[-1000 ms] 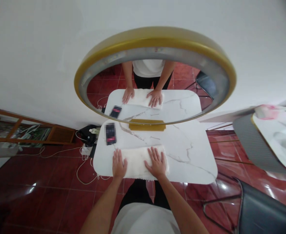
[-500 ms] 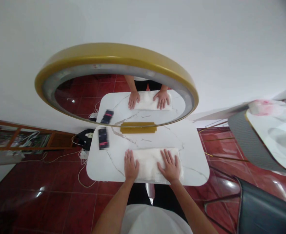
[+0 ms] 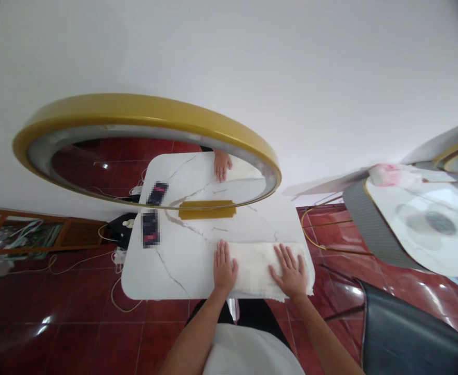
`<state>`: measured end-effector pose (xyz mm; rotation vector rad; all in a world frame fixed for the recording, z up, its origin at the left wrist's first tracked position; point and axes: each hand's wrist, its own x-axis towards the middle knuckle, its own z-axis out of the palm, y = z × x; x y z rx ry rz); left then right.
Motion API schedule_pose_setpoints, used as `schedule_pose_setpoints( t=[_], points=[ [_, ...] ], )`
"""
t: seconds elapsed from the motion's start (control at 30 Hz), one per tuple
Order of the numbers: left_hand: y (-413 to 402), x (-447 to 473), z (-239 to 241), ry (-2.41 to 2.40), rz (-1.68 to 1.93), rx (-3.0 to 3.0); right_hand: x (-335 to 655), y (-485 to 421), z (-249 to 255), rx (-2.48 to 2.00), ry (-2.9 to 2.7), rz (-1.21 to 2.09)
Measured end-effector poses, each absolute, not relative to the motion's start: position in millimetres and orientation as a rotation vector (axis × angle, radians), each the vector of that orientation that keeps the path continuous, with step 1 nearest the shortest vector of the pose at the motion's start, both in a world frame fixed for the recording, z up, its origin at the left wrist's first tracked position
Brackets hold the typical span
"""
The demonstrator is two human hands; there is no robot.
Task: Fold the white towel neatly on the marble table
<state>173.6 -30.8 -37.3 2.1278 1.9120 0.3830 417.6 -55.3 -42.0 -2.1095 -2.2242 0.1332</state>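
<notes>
A folded cream-white cloth, fluffy like a towel, lies flat near the front right of the white marbled table. Its lower right corner reaches the table's edge. My left hand rests flat along the cloth's left end, palm down, fingers together and stretched forward. On the cloth's right part lies my right hand, palm down with the fingers spread. Neither hand grips anything. The round gold-framed mirror behind reflects one hand and part of the cloth.
A gold mirror base stands at the table's back. To its left lies a pixelated dark object. Cables and a black bag are beyond the left edge. At right are a black chair and a second marbled table.
Both hands and the cloth have shifted right across the table, so the cloth now lies near its right edge. The camera view has also turned somewhat to the right.
</notes>
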Motion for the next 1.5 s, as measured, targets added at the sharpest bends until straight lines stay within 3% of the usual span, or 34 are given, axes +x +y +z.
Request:
schedule_pose_setpoints(
  t=[0.3,0.6,1.0,1.5],
  points=[
    [-13,209,-22,1.355,0.252,2.443,371,-40,-31,-2.006,-2.326,0.148],
    [-15,173,-27,1.405,0.276,2.464,325,-38,-40,-2.010,-2.287,0.156],
    [-26,59,-32,1.569,0.184,2.453,231,-31,-36,-1.818,-2.387,0.233],
    [-31,19,-35,1.751,0.172,2.388,289,-35,-40,-1.912,-2.400,0.172]
  ],
)
